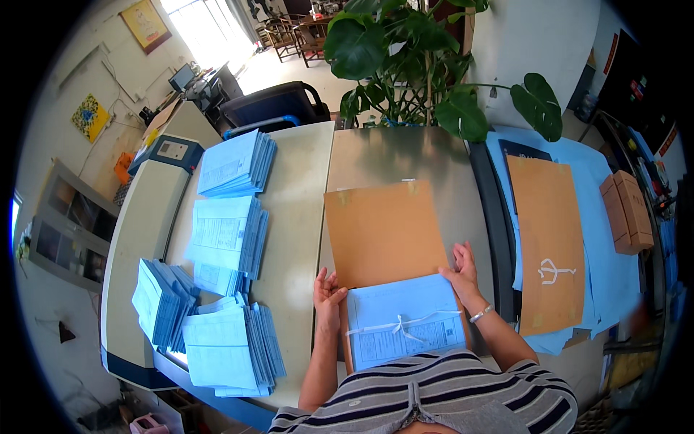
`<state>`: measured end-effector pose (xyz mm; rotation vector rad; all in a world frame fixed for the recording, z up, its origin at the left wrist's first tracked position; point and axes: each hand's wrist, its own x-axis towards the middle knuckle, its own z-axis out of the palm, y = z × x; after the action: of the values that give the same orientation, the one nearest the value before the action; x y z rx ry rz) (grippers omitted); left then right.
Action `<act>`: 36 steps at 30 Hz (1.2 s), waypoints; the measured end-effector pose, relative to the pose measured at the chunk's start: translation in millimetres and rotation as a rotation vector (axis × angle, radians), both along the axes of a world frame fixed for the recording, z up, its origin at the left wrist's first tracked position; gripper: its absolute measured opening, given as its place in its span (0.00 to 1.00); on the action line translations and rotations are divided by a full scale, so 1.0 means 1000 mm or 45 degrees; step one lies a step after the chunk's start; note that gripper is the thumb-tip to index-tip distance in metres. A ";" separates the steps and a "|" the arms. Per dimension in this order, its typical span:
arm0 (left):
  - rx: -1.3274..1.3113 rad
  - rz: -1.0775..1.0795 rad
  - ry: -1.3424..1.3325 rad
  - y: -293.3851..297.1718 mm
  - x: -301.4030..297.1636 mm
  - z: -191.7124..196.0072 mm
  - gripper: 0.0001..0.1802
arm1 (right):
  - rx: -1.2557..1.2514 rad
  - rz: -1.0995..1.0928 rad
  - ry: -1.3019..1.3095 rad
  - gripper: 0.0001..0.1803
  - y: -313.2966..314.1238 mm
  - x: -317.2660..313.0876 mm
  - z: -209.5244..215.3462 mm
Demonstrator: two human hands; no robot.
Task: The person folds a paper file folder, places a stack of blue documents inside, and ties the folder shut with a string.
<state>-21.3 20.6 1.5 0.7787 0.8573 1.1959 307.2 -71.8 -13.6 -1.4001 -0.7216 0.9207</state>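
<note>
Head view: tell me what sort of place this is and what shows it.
Probably an office where paper records are handled: stacks of blue papers lie on a large worktop, a computer monitor stands in the background, and a string-tied blue packet lies between left hand and right hand.

Green plant (419,35), dark chair (273,107), wall pictures (145,26)

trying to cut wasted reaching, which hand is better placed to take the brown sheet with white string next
Probably the right hand: it is by the upper right corner of the blue packet, nearer the brown sheet. The left hand, at the left edge, would reach across it.
</note>
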 end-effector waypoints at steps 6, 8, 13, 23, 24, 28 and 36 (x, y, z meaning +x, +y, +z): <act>-0.019 -0.051 0.071 0.002 -0.001 -0.005 0.35 | 0.047 0.051 0.096 0.51 0.001 -0.004 0.009; -0.022 -0.110 0.094 0.003 0.002 -0.001 0.28 | 0.071 0.083 0.149 0.52 0.002 -0.002 0.010; 0.030 -0.097 0.073 0.004 -0.005 -0.018 0.17 | -0.001 0.104 0.299 0.50 0.008 0.002 0.009; 0.060 -0.090 -0.111 0.001 0.007 -0.004 0.16 | 0.118 0.186 0.377 0.09 -0.002 0.005 0.006; 0.098 -0.106 -0.144 0.002 0.000 -0.013 0.16 | 0.163 0.217 0.375 0.08 -0.001 0.005 0.004; 0.140 -0.159 -0.115 0.003 -0.013 -0.032 0.15 | 0.153 0.227 0.435 0.09 -0.001 0.004 0.012; 0.082 -0.103 -0.009 -0.003 -0.004 -0.007 0.09 | 0.158 0.165 0.324 0.09 -0.007 0.001 0.019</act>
<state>-25.1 17.6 -5.8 0.8537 0.7773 1.1583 308.1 -78.9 5.5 -1.1129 -0.6693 1.1131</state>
